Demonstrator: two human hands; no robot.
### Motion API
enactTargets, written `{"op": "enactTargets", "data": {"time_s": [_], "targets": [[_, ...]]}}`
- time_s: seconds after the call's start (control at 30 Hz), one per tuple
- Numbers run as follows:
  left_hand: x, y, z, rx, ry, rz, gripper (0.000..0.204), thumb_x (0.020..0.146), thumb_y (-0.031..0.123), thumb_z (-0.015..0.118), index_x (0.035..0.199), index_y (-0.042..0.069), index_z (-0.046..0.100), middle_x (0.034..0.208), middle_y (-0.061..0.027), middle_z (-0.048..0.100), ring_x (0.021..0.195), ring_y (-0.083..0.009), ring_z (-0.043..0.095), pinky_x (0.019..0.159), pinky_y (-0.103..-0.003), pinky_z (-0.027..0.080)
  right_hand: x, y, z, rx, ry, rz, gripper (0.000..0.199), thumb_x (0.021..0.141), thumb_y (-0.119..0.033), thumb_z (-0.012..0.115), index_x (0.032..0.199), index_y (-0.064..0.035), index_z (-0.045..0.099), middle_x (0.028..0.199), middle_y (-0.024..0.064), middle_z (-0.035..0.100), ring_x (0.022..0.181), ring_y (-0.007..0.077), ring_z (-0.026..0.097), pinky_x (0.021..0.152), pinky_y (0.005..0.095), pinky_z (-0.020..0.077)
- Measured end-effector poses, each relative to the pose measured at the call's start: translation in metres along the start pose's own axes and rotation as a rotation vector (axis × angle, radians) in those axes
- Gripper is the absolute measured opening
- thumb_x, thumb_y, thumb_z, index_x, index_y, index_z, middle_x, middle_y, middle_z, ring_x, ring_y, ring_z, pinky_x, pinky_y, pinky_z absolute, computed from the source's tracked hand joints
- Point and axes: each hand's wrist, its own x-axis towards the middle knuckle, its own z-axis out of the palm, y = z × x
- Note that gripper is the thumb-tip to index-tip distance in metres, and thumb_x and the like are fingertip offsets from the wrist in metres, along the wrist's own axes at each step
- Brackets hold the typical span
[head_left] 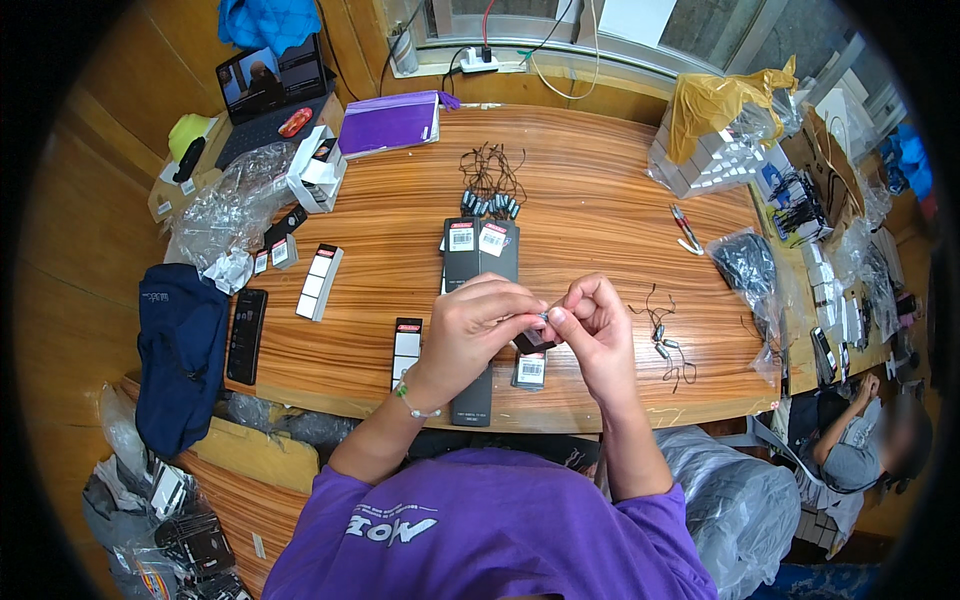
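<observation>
My left hand (482,322) and my right hand (597,328) meet over the near middle of the table. Both are closed, thumbs and forefingers pinching a tiny greyish piece (545,317) mostly hidden by the fingertips. Just below shows a small dark item (534,342); which hand has it I cannot tell. Under it lies a small packet with a white label (530,370). Long dark grey boxes (463,252) with white labels lie beyond and partly beneath my left hand. At their far end sit several small metallic cylinders (490,206) with black cords.
More corded cylinders (661,340) lie at right. Labelled strips (318,282), a phone (247,336) and a navy bag (180,350) are at left. Farther back are a laptop (270,95) and purple folder (390,124). Another person (850,440) sits at far right.
</observation>
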Motion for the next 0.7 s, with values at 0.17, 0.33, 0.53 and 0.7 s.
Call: {"op": "enactTargets", "data": {"time_s": [0.17,0.33,0.53,0.7], "targets": [[-0.002,0.006,0.002,-0.206,-0.008,-0.102,0.013,0.067,-0.003,0.07,0.08,0.0,0.067,0.076,-0.0083,0.065,0.073,-0.0174,0.06,0.066,-0.027,0.047,0.003,-0.001,-0.012,0.131,-0.161,0.105,0.013,0.086,-0.006,0.058,0.088,-0.0058,0.045,0.076,0.0031,0.059,0.07,0.0076,0.058,0.062,0.0195,0.0457],[-0.002,0.006,0.001,-0.191,-0.038,-0.059,0.014,0.068,-0.002,0.07,0.082,0.001,0.068,0.076,-0.0074,0.065,0.073,-0.0178,0.06,0.067,-0.027,0.047,0.004,0.006,-0.015,0.275,-0.229,0.118,0.013,0.085,-0.009,0.059,0.091,-0.0048,0.049,0.081,0.0039,0.059,0.078,0.0085,0.058,0.07,0.0213,0.0459],[0.008,-0.006,-0.002,-0.012,0.025,-0.014,0.01,0.07,0.0,0.068,0.081,0.001,0.068,0.09,-0.0081,0.063,0.085,-0.0183,0.057,0.074,-0.029,0.046,0.01,0.015,-0.006,-0.017,-0.302,0.101,0.021,0.093,-0.022,0.047,0.095,-0.0021,0.052,0.083,0.0067,0.06,0.083,0.0133,0.057,0.079,0.0262,0.0441],[0.001,-0.013,0.007,-0.023,0.045,-0.149,0.032,0.076,0.012,0.066,0.105,0.003,0.055,0.105,-0.009,0.053,0.099,-0.0181,0.051,0.083,-0.032,0.042,0.015,0.03,-0.007,0.327,-0.075,0.198,0.028,0.096,-0.028,0.039,0.08,-0.0057,0.048,0.078,0.0094,0.058,0.076,0.0152,0.056,0.072,0.0261,0.0445]]}}
